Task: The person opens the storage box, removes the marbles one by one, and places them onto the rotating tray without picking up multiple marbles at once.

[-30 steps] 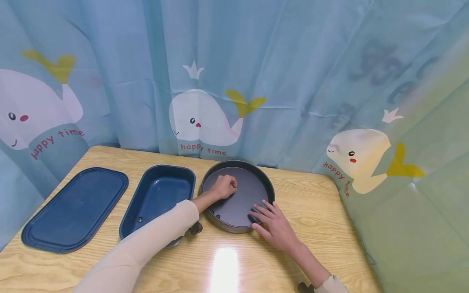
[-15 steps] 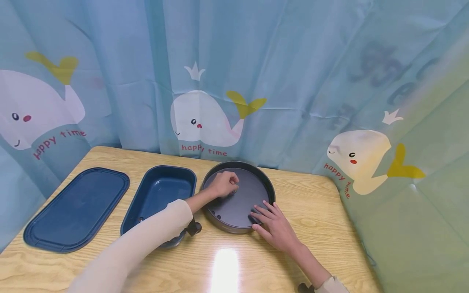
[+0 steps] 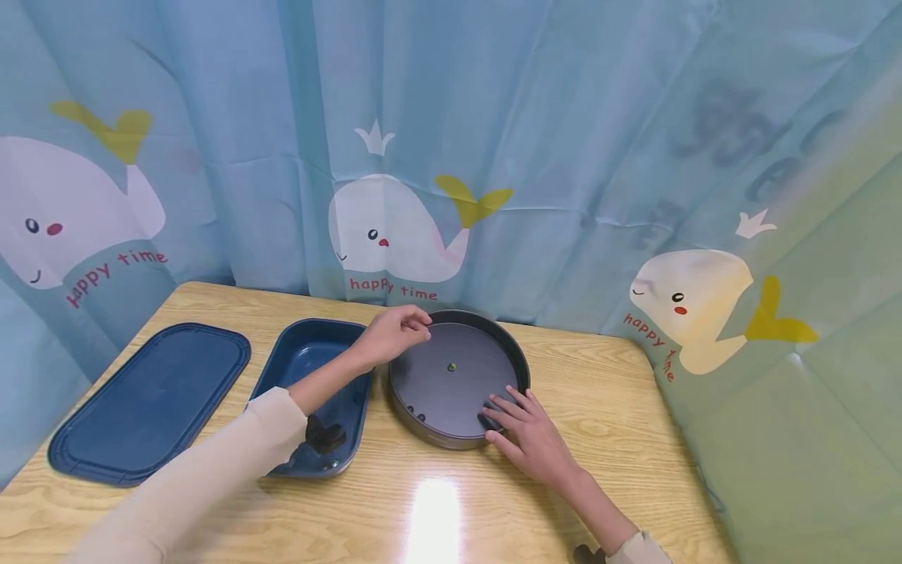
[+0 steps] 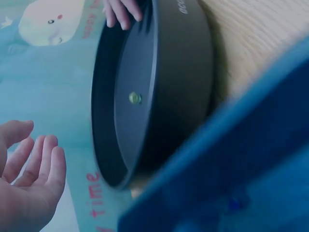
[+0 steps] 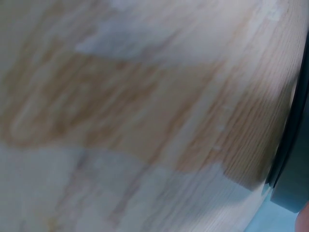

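A round dark grey pan (image 3: 465, 392) stands on the table, with a small green-yellow marble (image 3: 452, 366) near its middle. Two small dark round things (image 3: 420, 417) sit at its near-left wall. My left hand (image 3: 395, 335) is above the gap between the pan's left rim and the blue bin (image 3: 271, 377); its fingers are loosely bent and hold nothing. In the left wrist view the marble (image 4: 134, 98) lies apart from the left hand (image 4: 31, 179). My right hand (image 3: 532, 439) rests on the pan's near-right rim with fingers spread over the edge.
The blue bin stands left of the pan, with small shiny round things (image 3: 334, 464) near its front end. A flat blue lid (image 3: 151, 401) lies farther left on the wooden table (image 3: 585, 384). A curtain with whales (image 3: 564, 157) hangs behind the table.
My left hand has let go of the marble in the pan and moved up and left, out over the pan's left rim. The right hand has stayed on the rim.
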Available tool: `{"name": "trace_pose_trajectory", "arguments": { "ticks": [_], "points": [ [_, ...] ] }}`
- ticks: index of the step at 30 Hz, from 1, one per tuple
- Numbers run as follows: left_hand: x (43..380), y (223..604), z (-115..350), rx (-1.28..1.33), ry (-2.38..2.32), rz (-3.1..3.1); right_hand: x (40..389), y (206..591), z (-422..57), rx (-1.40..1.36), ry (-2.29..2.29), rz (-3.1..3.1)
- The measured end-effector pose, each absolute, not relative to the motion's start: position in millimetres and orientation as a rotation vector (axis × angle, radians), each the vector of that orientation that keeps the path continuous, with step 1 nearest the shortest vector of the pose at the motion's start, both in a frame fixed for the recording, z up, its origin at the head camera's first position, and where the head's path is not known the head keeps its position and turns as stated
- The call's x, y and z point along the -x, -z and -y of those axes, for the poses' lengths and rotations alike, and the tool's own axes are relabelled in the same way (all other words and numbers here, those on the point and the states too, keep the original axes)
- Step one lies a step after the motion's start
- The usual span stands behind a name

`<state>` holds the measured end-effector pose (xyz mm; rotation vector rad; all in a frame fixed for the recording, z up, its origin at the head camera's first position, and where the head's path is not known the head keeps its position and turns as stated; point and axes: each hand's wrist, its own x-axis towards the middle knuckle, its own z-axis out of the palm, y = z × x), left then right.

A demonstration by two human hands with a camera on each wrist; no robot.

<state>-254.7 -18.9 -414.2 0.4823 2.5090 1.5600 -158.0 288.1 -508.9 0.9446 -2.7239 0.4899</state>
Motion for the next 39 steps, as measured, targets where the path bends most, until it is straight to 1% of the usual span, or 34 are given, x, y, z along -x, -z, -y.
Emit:
{"name": "trace_pose_trajectory", "arguments": {
  "ticks": [9,16,27,39],
  "points": [
    [235.4,417.9,68.6,-0.458,-1.502,-2.563,158.0,509.1,-287.9,-0.949,-0.492,2.717],
    [226.5,431.2,93.0,-0.426,-1.418,-2.607,157.7,508.0,-287.3,-0.945,-0.499,2.717],
    [221.0,451.4,103.1,-0.449,-1.315,-2.569,158.0,508.2,-286.9,-0.943,-0.505,2.72],
    [217.0,462.5,102.7,-0.52,-1.208,-2.558,157.9,509.2,-287.3,-0.943,-0.5,2.721]
  ]
}}
